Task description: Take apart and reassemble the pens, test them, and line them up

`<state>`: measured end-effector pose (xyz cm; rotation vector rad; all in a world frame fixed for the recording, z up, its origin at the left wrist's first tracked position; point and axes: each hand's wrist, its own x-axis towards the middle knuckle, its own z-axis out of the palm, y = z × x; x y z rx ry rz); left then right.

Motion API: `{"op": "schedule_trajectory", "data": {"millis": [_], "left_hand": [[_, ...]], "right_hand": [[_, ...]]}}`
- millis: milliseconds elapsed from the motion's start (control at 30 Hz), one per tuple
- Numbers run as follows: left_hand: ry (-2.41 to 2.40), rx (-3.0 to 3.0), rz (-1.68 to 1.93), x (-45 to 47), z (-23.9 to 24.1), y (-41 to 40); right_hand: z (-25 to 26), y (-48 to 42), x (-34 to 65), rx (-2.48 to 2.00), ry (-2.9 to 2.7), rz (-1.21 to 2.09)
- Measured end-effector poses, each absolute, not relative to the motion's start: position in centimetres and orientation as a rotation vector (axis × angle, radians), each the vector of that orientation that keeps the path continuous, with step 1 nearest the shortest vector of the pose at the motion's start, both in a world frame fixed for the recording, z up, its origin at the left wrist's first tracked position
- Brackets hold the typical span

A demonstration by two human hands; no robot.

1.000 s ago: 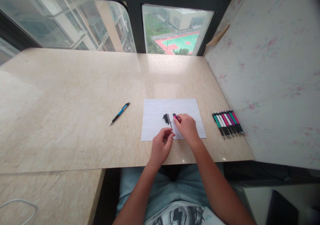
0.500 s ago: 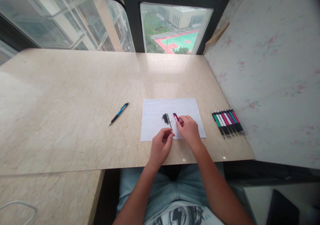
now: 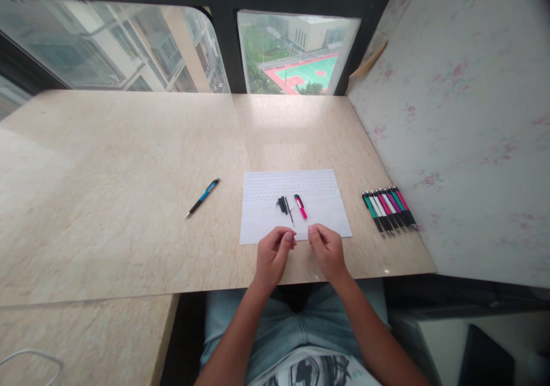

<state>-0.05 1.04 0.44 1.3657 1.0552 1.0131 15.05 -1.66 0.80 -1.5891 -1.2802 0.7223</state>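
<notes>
Disassembled pen parts lie on a handwritten sheet of paper [image 3: 258,220]. Among them are a pink pen barrel [image 3: 301,207] with a black clip, a thin dark refill [image 3: 289,211] and short black pieces [image 3: 282,204]. My left hand [image 3: 274,251] rests at the sheet's lower edge, just below the refill's end, its fingers curled in and the thumb against the index finger. My right hand [image 3: 329,249] is closed beside it, a little below the pink barrel and apart from it. No object shows in either hand.
A blue and black pen [image 3: 203,198] lies left of the sheet. To the right, several pens [image 3: 389,211] in green, white, pink and purple lie in a row by the papered wall [image 3: 464,145]. Windows stand behind the stone tabletop [image 3: 129,203]. A white cable [image 3: 34,353] is at lower left.
My right hand has let go of the pink barrel, leaving it on the paper, and has drawn back towards me. My left hand has pulled back slightly, its fingers closing more.
</notes>
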Motion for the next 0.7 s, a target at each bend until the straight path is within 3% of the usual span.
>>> {"op": "schedule_trajectory", "data": {"millis": [267,700], "left_hand": [[1.079,1.525,0.855,-0.6,0.8,0.1],[1.11,1.477,0.84,-0.4,0.9,0.6]], "right_hand": [[-0.6,-2.6,14.2,-1.497,-1.566,0.64],[-0.3,-2.2,14.1,-1.524,-1.585,0.617]]}}
